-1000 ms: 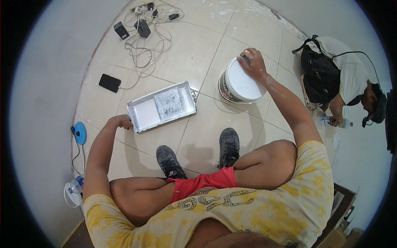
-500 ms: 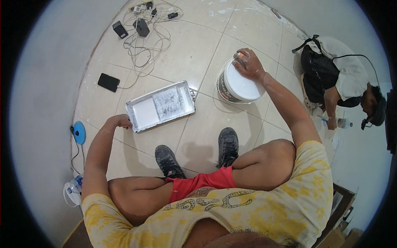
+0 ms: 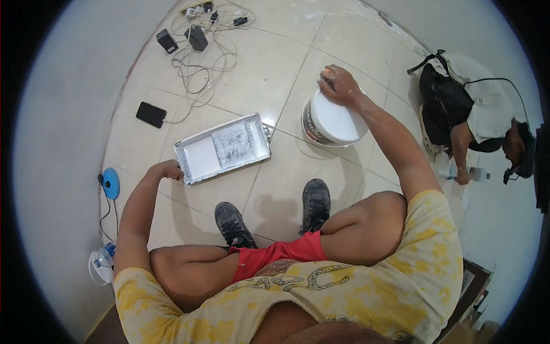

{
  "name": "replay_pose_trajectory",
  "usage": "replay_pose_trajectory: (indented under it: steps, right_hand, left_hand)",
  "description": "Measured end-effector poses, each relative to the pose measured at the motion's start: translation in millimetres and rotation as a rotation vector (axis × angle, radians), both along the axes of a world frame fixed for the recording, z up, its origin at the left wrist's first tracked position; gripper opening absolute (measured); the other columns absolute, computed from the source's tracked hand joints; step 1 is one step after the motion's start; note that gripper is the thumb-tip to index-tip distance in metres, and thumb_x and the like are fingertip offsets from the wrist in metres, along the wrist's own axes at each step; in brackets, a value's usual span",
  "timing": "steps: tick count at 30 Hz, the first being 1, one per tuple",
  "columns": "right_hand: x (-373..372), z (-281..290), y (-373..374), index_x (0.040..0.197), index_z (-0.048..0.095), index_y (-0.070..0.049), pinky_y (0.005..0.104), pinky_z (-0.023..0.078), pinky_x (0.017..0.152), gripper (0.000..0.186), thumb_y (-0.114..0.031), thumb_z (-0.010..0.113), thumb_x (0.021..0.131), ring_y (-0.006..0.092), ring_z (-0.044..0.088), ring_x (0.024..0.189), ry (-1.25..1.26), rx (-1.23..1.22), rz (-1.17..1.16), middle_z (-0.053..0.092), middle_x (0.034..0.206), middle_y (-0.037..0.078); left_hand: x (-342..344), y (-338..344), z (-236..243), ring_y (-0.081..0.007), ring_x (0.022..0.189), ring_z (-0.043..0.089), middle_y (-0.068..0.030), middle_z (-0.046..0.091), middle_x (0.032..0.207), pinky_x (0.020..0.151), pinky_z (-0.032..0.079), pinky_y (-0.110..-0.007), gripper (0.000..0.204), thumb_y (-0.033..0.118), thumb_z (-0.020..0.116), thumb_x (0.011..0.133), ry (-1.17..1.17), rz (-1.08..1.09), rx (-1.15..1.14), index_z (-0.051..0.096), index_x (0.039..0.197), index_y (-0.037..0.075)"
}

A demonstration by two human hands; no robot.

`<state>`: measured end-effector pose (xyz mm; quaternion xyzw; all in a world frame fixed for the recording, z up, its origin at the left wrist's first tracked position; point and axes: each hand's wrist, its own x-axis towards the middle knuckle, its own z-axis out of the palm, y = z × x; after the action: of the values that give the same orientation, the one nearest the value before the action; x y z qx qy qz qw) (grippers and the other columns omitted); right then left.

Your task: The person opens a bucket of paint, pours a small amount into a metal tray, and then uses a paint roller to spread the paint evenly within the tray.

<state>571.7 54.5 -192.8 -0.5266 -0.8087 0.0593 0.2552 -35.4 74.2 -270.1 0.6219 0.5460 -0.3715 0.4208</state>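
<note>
A rectangular paint tray [image 3: 196, 172] lies on the floor in front of me, slightly tilted across the tiles, with white paint in its left part and a paint-smeared ribbed slope at its right. My left hand [image 3: 168, 169] is closed on the tray's left end. To the right stands a round bucket [image 3: 312, 123] full of white paint up to near its rim. Over the bucket's far side, my right hand [image 3: 341, 85] is closed around something with an orange end, mostly hidden by the fingers. White paint marks the right hand.
Tangled cables [image 3: 200, 71] with black adapters [image 3: 196, 38] lie far left, and a phone [image 3: 151, 114] is plugged in nearby. A blue disc [image 3: 111, 183] rests by the left wall. Another person [image 3: 458, 109] crouches at right, one hand near a plastic bottle [image 3: 479, 174].
My right hand has shifted slightly up and left over the bucket, with the orange-ended thing still in it. The left hand and the tray stay in place.
</note>
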Motion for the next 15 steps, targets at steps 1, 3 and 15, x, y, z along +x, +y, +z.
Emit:
replay_pose_trajectory:
  steps: [1, 3, 15]
  right_hand:
    - [0, -3, 2, 0.078, 0.053, -0.003, 0.0436, 0.043, 0.069, 0.019, -0.022, 0.055, 0.078, 0.0326, 0.053, 0.076, -0.010, 0.010, -0.019, 0.054, 0.078, 0.016]
    - [-2, -4, 3, 0.078, 0.053, -0.003, 0.0440, 0.043, 0.069, 0.019, -0.022, 0.053, 0.078, 0.0330, 0.054, 0.077, -0.022, 0.017, -0.044, 0.054, 0.078, 0.016]
    - [-4, -3, 2, 0.075, 0.053, -0.003, 0.0441, 0.044, 0.072, 0.018, -0.021, 0.052, 0.075, 0.0335, 0.055, 0.081, -0.076, -0.072, -0.050, 0.056, 0.080, 0.016]
  left_hand:
    - [3, 0, 3, -0.0175, 0.071, 0.062, -0.0091, 0.065, 0.079, 0.066, 0.049, -0.030, 0.028, 0.022, 0.061, 0.067, 0.009, 0.008, -0.008, 0.066, 0.086, 0.002]
    - [7, 0, 9, -0.0164, 0.067, 0.060, -0.0078, 0.065, 0.075, 0.060, 0.047, -0.029, 0.026, 0.023, 0.061, 0.067, -0.010, -0.008, 0.000, 0.066, 0.083, 0.002]
    - [12, 11, 3, -0.0164, 0.063, 0.059, -0.0077, 0.065, 0.072, 0.058, 0.047, -0.031, 0.027, 0.024, 0.060, 0.069, -0.041, -0.099, -0.005, 0.067, 0.083, 0.003]
